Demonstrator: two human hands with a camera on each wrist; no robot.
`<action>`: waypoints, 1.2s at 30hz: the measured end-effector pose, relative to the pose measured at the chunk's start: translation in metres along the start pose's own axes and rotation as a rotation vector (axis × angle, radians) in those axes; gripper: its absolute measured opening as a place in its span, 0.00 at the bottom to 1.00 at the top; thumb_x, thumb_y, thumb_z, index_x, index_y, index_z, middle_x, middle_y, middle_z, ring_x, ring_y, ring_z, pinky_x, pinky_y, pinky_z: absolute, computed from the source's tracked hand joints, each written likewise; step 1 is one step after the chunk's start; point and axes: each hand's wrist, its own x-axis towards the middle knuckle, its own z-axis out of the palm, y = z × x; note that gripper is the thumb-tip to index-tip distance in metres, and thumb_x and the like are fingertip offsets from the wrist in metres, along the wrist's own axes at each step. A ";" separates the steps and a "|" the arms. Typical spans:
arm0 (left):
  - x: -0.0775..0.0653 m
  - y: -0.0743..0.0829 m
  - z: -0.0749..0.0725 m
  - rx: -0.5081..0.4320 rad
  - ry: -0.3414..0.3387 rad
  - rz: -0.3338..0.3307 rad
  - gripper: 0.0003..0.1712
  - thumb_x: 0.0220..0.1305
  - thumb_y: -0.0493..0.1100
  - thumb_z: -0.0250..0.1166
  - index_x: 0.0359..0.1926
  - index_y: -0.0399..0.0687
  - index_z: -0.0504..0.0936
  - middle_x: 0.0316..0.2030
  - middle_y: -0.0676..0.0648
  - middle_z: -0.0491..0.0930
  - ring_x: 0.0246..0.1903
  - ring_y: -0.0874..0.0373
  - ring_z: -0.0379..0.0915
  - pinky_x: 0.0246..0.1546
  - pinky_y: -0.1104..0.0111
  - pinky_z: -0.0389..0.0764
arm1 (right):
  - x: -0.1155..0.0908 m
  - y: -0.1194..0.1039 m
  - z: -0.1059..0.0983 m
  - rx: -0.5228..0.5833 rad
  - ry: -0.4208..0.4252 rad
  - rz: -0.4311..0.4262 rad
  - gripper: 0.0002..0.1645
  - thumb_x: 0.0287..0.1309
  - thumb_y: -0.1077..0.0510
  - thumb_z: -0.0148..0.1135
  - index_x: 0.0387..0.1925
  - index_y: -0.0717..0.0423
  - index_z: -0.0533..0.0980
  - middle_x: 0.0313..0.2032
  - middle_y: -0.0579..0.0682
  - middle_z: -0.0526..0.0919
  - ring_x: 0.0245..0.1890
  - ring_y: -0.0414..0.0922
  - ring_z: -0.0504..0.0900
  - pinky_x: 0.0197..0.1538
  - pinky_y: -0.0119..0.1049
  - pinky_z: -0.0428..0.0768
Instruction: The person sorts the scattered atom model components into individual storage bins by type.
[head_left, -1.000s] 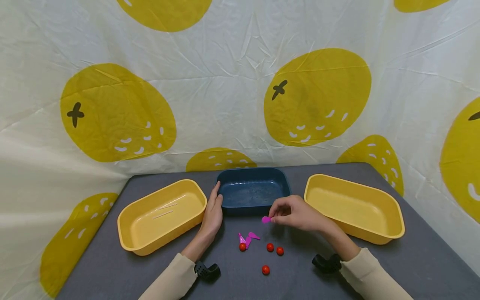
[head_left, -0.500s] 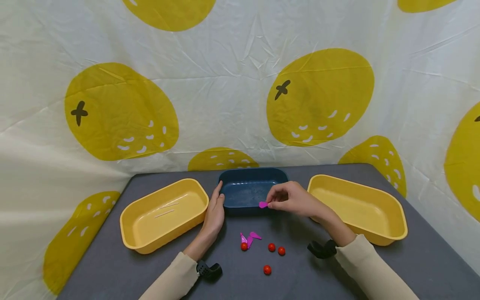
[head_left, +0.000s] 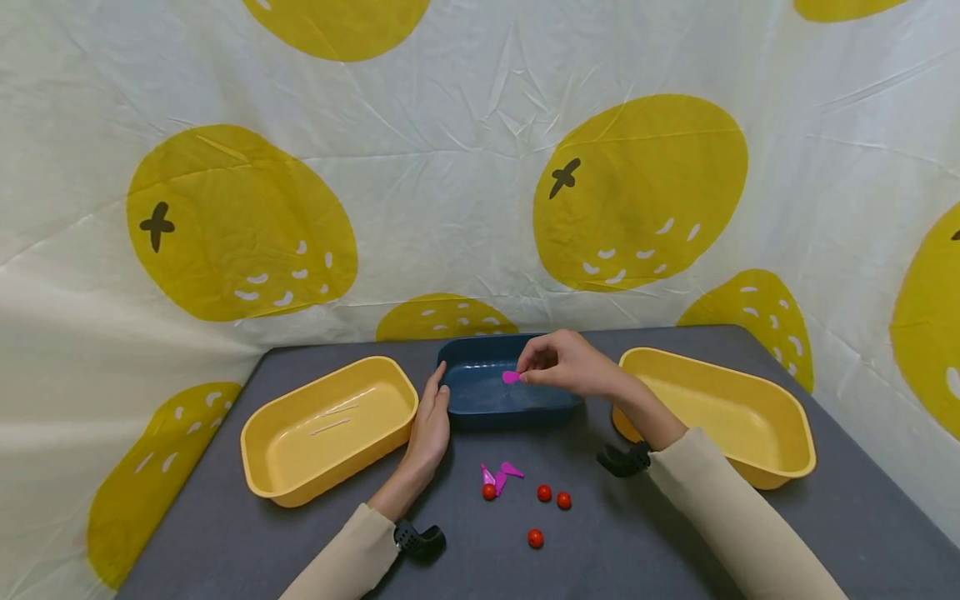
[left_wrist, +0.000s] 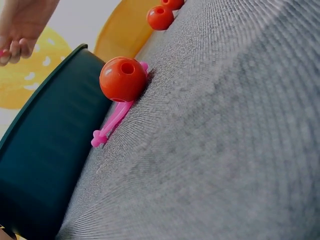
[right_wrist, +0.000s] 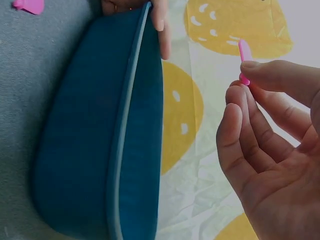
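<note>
My right hand [head_left: 566, 362] pinches a small pink teardrop-shaped plastic piece [head_left: 511, 377] between thumb and fingertips, above the dark blue basin [head_left: 480, 414]. In the right wrist view the pink piece [right_wrist: 244, 54] stands up from the pinch, clear of the basin's rim [right_wrist: 127, 100]. My left hand [head_left: 429, 425] rests with straight fingers against the basin's left end. On the table in front of the basin lie more pink pieces [head_left: 512, 470], with a red bead [head_left: 489, 492] against them. The left wrist view shows this red bead [left_wrist: 122, 80] with a hole through it.
To the left stands a yellow basin [head_left: 281, 492] holding two thin white sticks [head_left: 330, 426]. Another yellow basin [head_left: 780, 475] stands at the right, under the right forearm's far side. Loose red beads [head_left: 536, 538] lie on the grey table nearer the front.
The right hand has risen and moved away from me and slightly left, carrying the pink piece from in front of the blue basin to above it. The left hand stays against the basin.
</note>
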 end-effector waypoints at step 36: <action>-0.001 -0.001 0.002 0.039 0.015 -0.010 0.28 0.74 0.63 0.37 0.73 0.73 0.53 0.73 0.64 0.51 0.73 0.57 0.48 0.73 0.49 0.49 | 0.070 0.050 0.013 0.030 -0.037 0.086 0.08 0.59 0.61 0.63 0.35 0.63 0.83 0.29 0.61 0.84 0.30 0.63 0.80 0.36 0.51 0.81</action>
